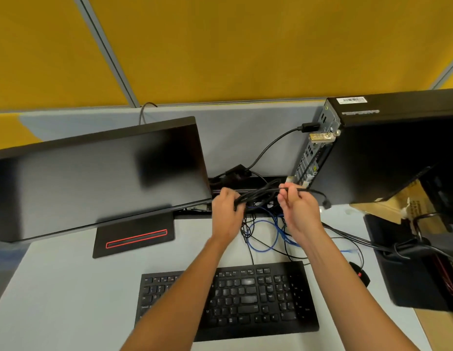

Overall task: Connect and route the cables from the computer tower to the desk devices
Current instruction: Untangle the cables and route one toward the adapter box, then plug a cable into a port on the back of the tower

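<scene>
My left hand (226,214) curls around a bundle of black cables (255,195). The fingers (287,196) of my right hand (300,214) pinch one cable from it, just beside the tower (387,153), behind the keyboard (245,297) on the surface (68,287).

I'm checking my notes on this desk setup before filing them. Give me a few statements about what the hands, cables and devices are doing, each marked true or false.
1. Both hands hold black cables. True: the left hand grips a bundle of black cables and the right hand pinches one of them.
2. The monitor is showing a picture. False: its screen is dark.
3. A blue cable lies on the desk behind the keyboard.
True.
4. The computer tower has nothing plugged in. False: a black plug sits in its rear panel.
</scene>
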